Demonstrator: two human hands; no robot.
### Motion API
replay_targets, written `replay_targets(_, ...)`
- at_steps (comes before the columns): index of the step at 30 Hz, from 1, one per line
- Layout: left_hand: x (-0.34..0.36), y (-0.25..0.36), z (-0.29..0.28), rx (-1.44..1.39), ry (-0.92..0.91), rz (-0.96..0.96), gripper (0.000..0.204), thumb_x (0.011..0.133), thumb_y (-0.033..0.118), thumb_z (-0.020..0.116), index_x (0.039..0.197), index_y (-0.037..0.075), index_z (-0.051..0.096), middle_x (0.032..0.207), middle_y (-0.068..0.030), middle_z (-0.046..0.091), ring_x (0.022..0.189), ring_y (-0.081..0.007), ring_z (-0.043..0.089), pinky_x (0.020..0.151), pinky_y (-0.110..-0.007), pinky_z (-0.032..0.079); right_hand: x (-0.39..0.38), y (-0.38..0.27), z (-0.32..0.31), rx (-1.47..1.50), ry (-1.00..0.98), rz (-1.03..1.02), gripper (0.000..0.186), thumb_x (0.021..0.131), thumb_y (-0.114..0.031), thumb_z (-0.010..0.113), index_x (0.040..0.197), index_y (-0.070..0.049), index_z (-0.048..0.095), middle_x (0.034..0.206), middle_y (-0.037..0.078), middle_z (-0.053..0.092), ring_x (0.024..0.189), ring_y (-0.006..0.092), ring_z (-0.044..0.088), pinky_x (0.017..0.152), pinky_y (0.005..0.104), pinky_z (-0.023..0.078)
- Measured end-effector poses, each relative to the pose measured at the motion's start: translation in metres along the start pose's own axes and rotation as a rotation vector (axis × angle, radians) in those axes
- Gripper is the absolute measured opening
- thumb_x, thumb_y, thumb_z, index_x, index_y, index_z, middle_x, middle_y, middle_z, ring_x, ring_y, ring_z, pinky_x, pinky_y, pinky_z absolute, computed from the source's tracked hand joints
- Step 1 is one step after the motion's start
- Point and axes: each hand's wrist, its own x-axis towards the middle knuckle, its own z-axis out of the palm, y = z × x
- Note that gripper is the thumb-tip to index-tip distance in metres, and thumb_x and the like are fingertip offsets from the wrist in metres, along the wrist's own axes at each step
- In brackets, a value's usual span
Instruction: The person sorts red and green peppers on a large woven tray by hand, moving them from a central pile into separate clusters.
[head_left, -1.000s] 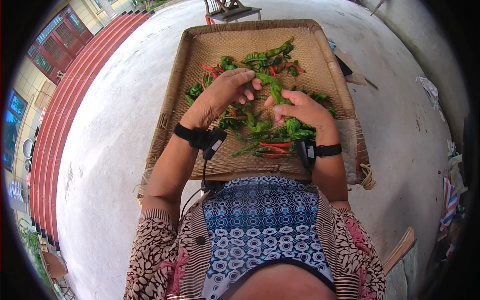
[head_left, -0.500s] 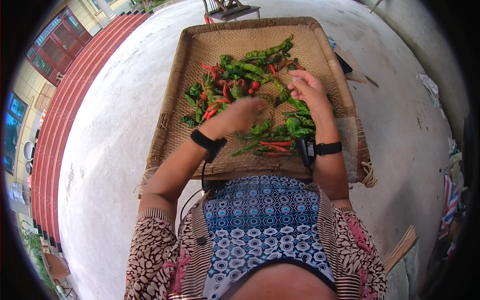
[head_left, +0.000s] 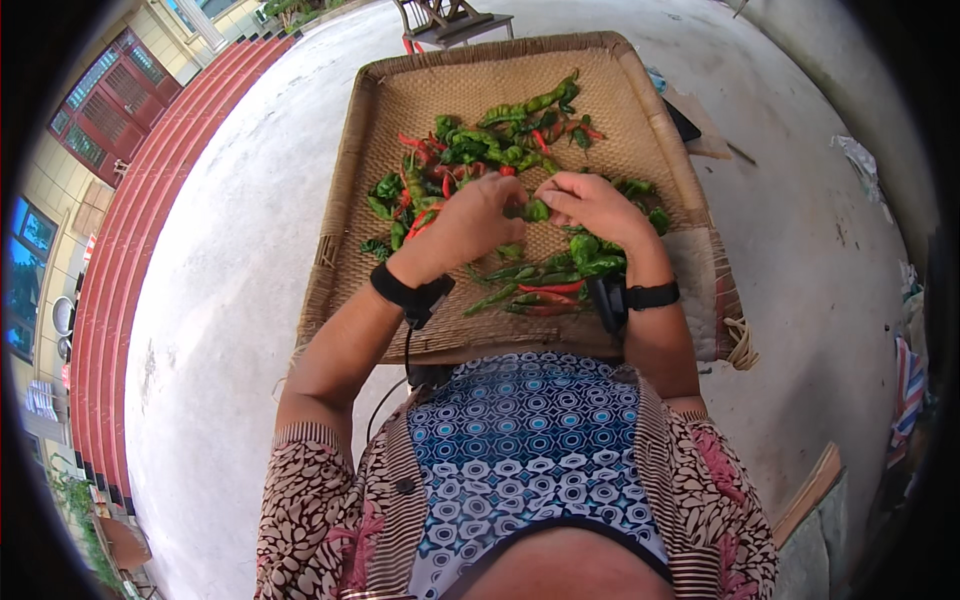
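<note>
A rectangular woven tray (head_left: 355, 130) holds a spread of green and red peppers (head_left: 530, 110), some long, some crumpled. Over its middle, my left hand (head_left: 475, 220) has curled fingers; whatever they grip is hidden behind them. Just to its right, my right hand (head_left: 590, 210) is closed at the fingertips on a green pepper (head_left: 537, 211), which lies between both hands. Below the hands, long green and red peppers (head_left: 550, 290) lie in a loose row near the tray's near side. Both wrists wear black strapped devices.
A wooden chair or stool (head_left: 460, 28) stands beyond the tray on the concrete yard (head_left: 220, 260). Red steps (head_left: 125, 280) and a doorway are at the left. A wall (head_left: 810, 80) runs along the right, with flattened cardboard, boards (head_left: 805, 490) and a striped bag (head_left: 905, 390) nearby.
Since half a second ago, my right hand has moved down and left toward my left hand, which has risen slightly. A second ago both hands were higher, at a longer green pepper.
</note>
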Motion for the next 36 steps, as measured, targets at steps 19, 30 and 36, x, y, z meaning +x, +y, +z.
replay_targets(19,0.087,-0.036,0.105,0.503,-0.106,-0.125,0.064,0.076,0.025,0.068,0.133,0.012,0.041,0.113,-0.0192,0.056,0.104,-0.0351,0.056,0.083,-0.044,0.048,0.007,0.023,-0.014,0.650,0.750,-0.097,0.021,0.090,-0.010,0.055,0.110,-0.003,0.055,0.094,0.007,0.063,0.068,0.0099,0.060,0.058,0.0217,0.049)
replay_targets(30,0.097,-0.044,0.055,0.371,0.199,-0.110,0.033,0.078,0.006,0.060,0.110,0.010,0.052,0.106,-0.0196,0.054,0.098,-0.0378,0.055,0.077,-0.047,0.048,0.003,0.011,-0.016,0.614,0.800,-0.101,0.021,0.090,-0.012,0.055,0.109,-0.003,0.056,0.096,0.008,0.063,0.070,0.0110,0.060,0.060,0.0242,0.050)
replay_targets(36,0.123,-0.048,0.031,0.479,0.625,-0.097,0.049,0.074,0.014,0.069,0.119,0.009,0.052,0.111,-0.0199,0.054,0.102,-0.0362,0.052,0.083,-0.045,0.046,0.001,0.012,-0.022,0.653,0.885,-0.123,0.020,0.091,-0.011,0.053,0.108,-0.002,0.055,0.098,0.009,0.062,0.071,0.0115,0.059,0.061,0.0254,0.050)
